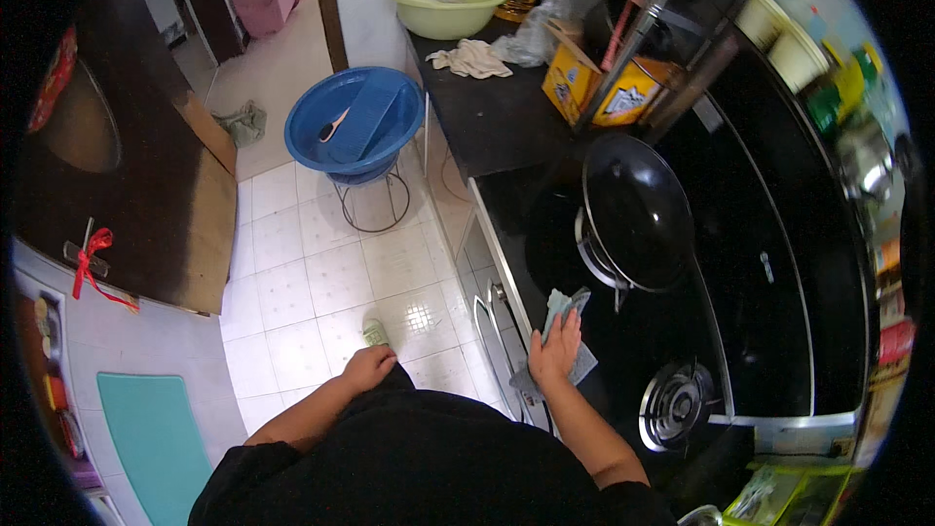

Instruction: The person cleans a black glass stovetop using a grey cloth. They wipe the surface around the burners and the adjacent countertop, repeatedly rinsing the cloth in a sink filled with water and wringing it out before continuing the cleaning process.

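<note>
My right hand point(555, 349) lies over a grey-green cloth point(582, 370) on the black stove top point(614, 331), near its front edge. The cloth shows beyond the fingertips and beside the palm; the fingers press on it. A black wok point(638, 219) rests on the far burner, just beyond that hand. Closer to me, the near gas burner point(674, 406) carries nothing. My left hand point(370, 368) hangs over the tiled floor in front of my body, its fingers curled in, with nothing seen in it.
Past the stove, a black counter point(472, 127) holds a pale green basin point(448, 15), a crumpled cream rag point(472, 59) and a yellow cardboard box point(614, 93). A blue basin point(326, 97) with a brush inside stands on a wire stand. A dark door point(127, 175) is at the left.
</note>
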Action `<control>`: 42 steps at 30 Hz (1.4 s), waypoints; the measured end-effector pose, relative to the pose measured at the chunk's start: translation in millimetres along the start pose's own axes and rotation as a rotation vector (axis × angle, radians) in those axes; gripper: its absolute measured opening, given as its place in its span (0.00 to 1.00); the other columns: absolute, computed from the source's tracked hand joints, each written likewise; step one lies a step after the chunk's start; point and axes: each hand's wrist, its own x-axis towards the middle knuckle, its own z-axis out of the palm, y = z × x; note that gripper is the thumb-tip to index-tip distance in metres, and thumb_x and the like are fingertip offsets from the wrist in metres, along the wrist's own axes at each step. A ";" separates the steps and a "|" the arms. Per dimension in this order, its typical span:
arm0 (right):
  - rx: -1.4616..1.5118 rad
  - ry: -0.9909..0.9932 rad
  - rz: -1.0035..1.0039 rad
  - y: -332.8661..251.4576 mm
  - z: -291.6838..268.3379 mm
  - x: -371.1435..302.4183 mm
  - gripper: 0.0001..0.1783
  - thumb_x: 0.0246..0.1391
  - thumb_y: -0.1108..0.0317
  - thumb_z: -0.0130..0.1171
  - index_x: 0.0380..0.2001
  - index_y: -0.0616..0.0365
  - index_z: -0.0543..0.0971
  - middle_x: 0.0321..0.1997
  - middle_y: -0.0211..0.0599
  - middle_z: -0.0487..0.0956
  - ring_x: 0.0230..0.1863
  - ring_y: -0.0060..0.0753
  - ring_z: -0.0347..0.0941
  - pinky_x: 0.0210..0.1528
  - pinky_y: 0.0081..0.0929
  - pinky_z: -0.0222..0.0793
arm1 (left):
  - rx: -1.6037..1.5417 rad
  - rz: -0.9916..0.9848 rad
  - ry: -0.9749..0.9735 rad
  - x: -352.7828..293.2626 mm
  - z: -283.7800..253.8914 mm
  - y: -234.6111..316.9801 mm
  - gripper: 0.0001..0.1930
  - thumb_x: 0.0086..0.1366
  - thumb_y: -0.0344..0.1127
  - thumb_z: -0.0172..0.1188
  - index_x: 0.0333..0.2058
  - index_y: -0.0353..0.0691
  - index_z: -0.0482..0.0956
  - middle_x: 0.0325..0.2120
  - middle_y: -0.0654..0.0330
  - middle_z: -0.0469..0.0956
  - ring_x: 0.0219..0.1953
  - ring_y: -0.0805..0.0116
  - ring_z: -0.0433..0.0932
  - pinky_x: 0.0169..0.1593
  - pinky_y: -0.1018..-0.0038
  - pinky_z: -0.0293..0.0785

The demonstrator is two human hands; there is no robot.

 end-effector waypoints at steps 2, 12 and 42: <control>0.021 0.002 0.001 -29.4 6.9 39.3 0.35 0.52 0.56 0.50 0.57 0.70 0.62 0.68 0.57 0.46 0.68 0.58 0.40 0.67 0.47 0.36 | -0.050 -0.079 0.084 2.6 -19.4 -28.5 0.12 0.61 0.40 0.53 0.37 0.38 0.78 0.34 0.50 0.78 0.38 0.51 0.76 0.43 0.63 0.72; -0.051 -0.009 0.021 -135.8 71.5 216.1 0.35 0.53 0.53 0.49 0.58 0.69 0.62 0.68 0.56 0.47 0.68 0.55 0.41 0.67 0.42 0.38 | -0.175 -0.349 0.268 39.6 -179.0 -176.3 0.14 0.63 0.40 0.52 0.40 0.37 0.77 0.38 0.51 0.77 0.40 0.59 0.77 0.43 0.69 0.73; 1.402 -0.551 -0.071 -336.4 144.2 612.8 0.31 0.43 0.80 0.47 0.55 0.57 0.66 0.54 0.42 0.70 0.55 0.38 0.67 0.59 0.31 0.59 | -0.629 -0.226 -0.023 503.7 -382.7 -92.2 0.15 0.65 0.35 0.52 0.49 0.35 0.69 0.41 0.58 0.75 0.46 0.71 0.72 0.50 0.75 0.68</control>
